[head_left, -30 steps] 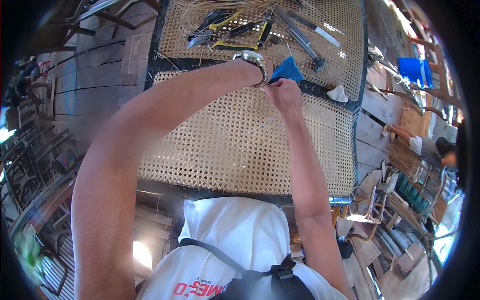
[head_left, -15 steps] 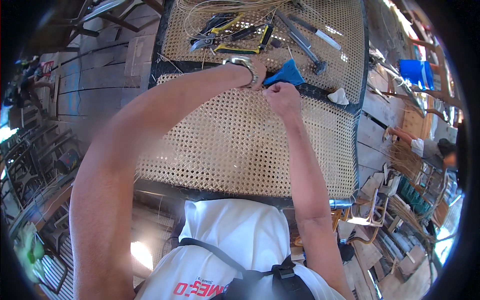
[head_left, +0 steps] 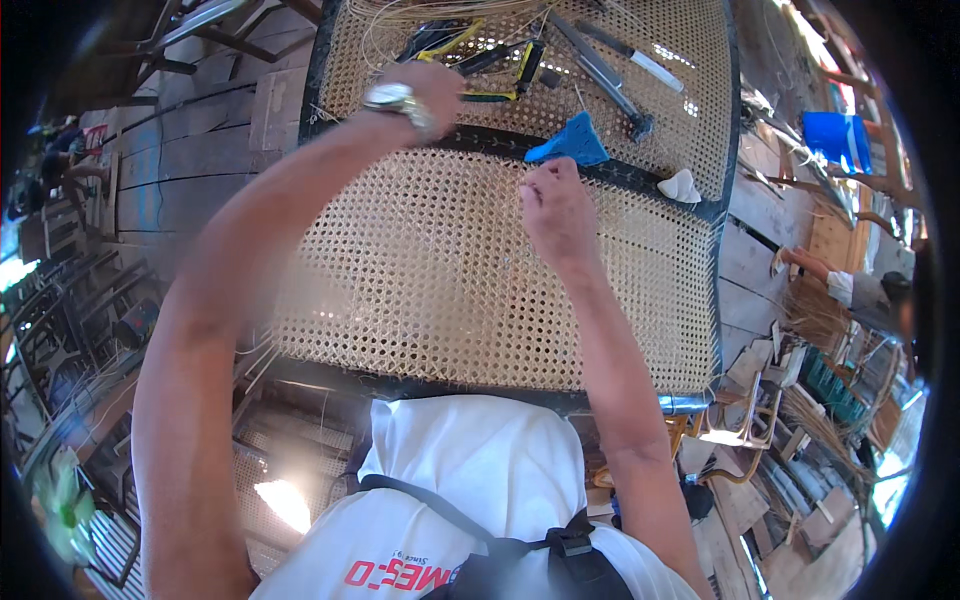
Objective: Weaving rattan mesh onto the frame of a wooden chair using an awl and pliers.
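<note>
A woven cane panel [head_left: 450, 270] in a dark frame spreads before me, with a second cane panel [head_left: 690, 120] beyond the dark crossbar [head_left: 480, 142]. My left hand [head_left: 432, 92], with a metal watch on its wrist, is over the yellow-and-black hand tools [head_left: 528, 68] on the far panel. It covers part of them, and its fingers are hidden. My right hand [head_left: 562, 208] is above the near panel by the crossbar, fingers curled closed; anything pinched in them is too small to make out. Just beyond it lies a blue piece of sponge or cloth [head_left: 572, 140].
A hammer [head_left: 610, 85] and a white-and-dark knife-like tool [head_left: 640, 65] lie on the far panel, below loose cane strands [head_left: 400, 14]. A white crumpled scrap [head_left: 680, 187] sits on the crossbar. At right are a blue bucket [head_left: 835, 142] and another person's arm [head_left: 810, 265].
My left hand has left the spot beside my right hand and moved left and away from me, over the tools. My right hand has shifted slightly toward me, still closed.
</note>
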The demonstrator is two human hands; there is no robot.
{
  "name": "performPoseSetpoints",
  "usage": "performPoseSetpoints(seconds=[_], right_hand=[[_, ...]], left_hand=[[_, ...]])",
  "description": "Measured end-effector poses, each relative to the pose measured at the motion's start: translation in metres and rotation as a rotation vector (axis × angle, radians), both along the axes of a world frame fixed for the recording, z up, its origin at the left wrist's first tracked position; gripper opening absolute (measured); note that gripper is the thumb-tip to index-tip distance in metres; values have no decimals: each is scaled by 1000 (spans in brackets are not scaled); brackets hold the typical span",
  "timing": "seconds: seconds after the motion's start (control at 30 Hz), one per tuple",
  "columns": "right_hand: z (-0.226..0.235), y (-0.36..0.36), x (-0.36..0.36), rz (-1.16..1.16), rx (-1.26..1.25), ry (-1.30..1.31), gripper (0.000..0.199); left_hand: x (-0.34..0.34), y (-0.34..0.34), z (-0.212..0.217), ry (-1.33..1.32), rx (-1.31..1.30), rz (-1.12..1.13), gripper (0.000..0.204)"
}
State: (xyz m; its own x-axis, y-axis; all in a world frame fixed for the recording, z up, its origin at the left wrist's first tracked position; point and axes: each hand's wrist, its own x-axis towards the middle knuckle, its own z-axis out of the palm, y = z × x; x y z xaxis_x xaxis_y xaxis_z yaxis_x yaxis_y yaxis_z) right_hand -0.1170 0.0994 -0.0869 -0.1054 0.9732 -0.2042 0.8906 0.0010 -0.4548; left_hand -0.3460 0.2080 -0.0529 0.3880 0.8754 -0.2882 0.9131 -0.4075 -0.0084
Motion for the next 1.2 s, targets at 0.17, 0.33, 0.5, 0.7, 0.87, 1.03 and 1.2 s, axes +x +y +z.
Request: performPoseSetpoints(seconds=[0.17,0.33,0.5,0.7,0.87,1.03,1.2], right_hand=[[-9,16,44,86,115,218,38],[19,49,27,-27,470,-21,58],[-8,82,39,83,310,95,54],[3,52,18,-71,88,434,22],[-13,44,14,-7,-168,260,27],[-15,50,26,-59,-258,394,31],[-34,52,17,299,-67,534,20]], left_hand=[[-28,-5,7,-195,-350,444,80],[15,-60,-49,-660,-608,762,60],[48,-65,-48,-743,-433,908,29],[61,-67,-42,-738,-274,826,25],[48,-54,-56,-791,-193,757,21],[43,-42,-53,-726,-205,676,25],[52,-42,-30,-805,-259,592,23]])
